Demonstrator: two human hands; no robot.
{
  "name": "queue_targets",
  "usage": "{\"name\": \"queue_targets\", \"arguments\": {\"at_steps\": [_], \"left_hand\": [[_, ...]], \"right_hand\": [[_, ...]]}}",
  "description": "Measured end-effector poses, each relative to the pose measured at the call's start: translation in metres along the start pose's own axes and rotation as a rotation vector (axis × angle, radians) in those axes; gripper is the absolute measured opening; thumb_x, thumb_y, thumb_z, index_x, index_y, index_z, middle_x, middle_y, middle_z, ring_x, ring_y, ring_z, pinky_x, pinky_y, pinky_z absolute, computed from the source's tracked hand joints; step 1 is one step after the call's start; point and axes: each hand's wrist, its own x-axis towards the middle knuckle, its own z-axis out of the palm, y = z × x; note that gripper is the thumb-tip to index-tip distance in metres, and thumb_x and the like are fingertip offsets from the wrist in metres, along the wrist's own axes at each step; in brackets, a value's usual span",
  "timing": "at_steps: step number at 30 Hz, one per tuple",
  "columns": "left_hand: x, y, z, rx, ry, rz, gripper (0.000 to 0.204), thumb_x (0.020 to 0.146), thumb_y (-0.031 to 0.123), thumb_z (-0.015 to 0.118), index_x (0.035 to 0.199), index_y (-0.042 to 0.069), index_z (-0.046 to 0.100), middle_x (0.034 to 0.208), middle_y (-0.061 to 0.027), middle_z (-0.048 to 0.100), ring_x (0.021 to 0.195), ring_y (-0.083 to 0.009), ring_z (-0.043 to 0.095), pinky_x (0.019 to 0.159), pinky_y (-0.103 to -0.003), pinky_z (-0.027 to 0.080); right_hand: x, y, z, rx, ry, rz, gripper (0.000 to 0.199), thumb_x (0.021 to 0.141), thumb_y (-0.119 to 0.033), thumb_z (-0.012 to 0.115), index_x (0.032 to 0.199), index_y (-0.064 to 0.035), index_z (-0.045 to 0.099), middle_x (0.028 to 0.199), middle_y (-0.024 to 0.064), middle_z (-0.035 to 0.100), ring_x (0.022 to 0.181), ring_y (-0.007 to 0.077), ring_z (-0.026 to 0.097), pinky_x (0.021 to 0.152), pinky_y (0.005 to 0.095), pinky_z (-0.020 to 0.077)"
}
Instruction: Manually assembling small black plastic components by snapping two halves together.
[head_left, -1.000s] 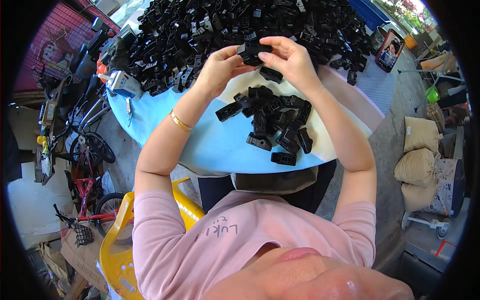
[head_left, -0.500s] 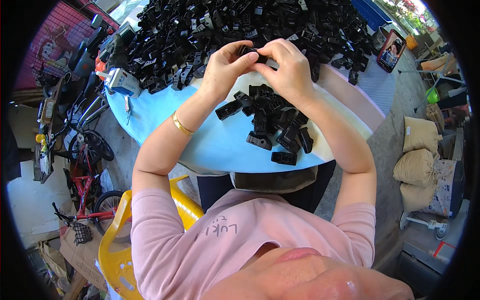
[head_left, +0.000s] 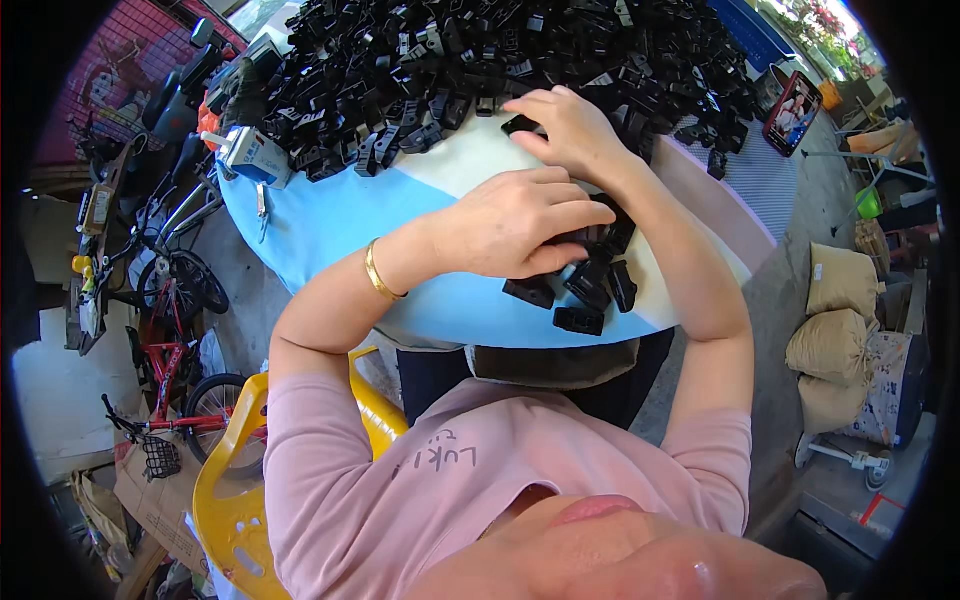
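My right hand [head_left: 575, 132] is over the tabletop at the edge of the big heap, with a small black plastic part [head_left: 520, 124] held between thumb and fingers. Closer to me, my left hand [head_left: 515, 222] reaches across a small pile of black plastic parts [head_left: 588, 285]. Its thumb and index finger are apart, touching or just above the pile. The palm and other fingers hide much of that pile, so anything under them cannot be made out. A large heap of similar black parts [head_left: 400, 75] covers the far side of the table.
The round table [head_left: 330, 235] has a blue, cream and pink cover. At its left stand a tissue box [head_left: 255, 158] and a small metal tool [head_left: 263, 210]; at its right, a propped phone [head_left: 795, 115]. A yellow chair [head_left: 235, 470], red bicycle [head_left: 165, 390] and stuffed sacks [head_left: 840, 290] surround it.
My hands were together at the heap's edge around a black part. The left has come back toward me over the small pile; the right stays near the heap with a part.
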Motion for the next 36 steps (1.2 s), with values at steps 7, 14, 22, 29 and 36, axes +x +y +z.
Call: {"name": "queue_targets", "arguments": {"at_steps": [7,14,22,29,36], "left_hand": [[0.002,-0.043,-0.005,-0.184,0.406,-0.322,0.02,0.081,0.012,0.064,0.1,0.005,0.063,0.086,-0.0072,0.061,0.068,-0.0138,0.055,0.064,-0.025,0.046],[0.008,-0.114,0.002,0.593,0.429,-0.333,0.025,0.073,0.015,0.067,0.097,0.012,0.066,0.109,-0.0103,0.056,0.102,-0.0327,0.048,0.089,-0.039,0.042],[0.006,-0.085,-0.002,0.285,0.385,-0.35,0.021,0.072,0.003,0.069,0.091,0.002,0.06,0.087,-0.01,0.063,0.07,-0.0228,0.062,0.063,-0.028,0.05],[0.003,-0.064,-0.008,-0.195,0.455,-0.617,0.033,0.074,0.011,0.073,0.104,0.002,0.06,0.077,-0.0027,0.062,0.064,-0.0069,0.053,0.06,-0.023,0.047],[-0.001,-0.063,-0.006,-0.545,0.468,-0.612,0.034,0.081,0.007,0.067,0.113,-0.002,0.058,0.094,-0.0048,0.065,0.084,-0.0082,0.058,0.077,-0.022,0.048]], "right_hand": [[-0.012,0.0,-0.004,0.048,-0.159,0.207,0.033,0.075,-0.022,0.063,0.104,-0.0069,0.063,0.092,0.0126,0.06,0.087,0.0304,0.058,0.078,0.0388,0.0473],[-0.017,-0.008,-0.026,0.216,-0.158,0.166,0.029,0.072,-0.015,0.068,0.098,-0.001,0.064,0.081,0.0093,0.059,0.067,0.0199,0.055,0.065,0.0293,0.0457],[-0.019,-0.004,-0.035,0.407,0.278,0.158,0.029,0.076,-0.008,0.068,0.105,-0.0021,0.062,0.083,0.0059,0.058,0.07,0.0121,0.055,0.059,0.0238,0.0475],[-0.023,-0.004,-0.038,0.395,0.292,0.076,0.029,0.078,-0.005,0.066,0.107,-0.003,0.062,0.097,0.0068,0.06,0.077,0.0146,0.058,0.063,0.0235,0.0494],[-0.021,-0.016,-0.039,0.429,0.294,0.087,0.03,0.077,-0.002,0.066,0.107,-0.0017,0.062,0.096,0.0069,0.06,0.078,0.0132,0.057,0.064,0.0229,0.0475]]}}
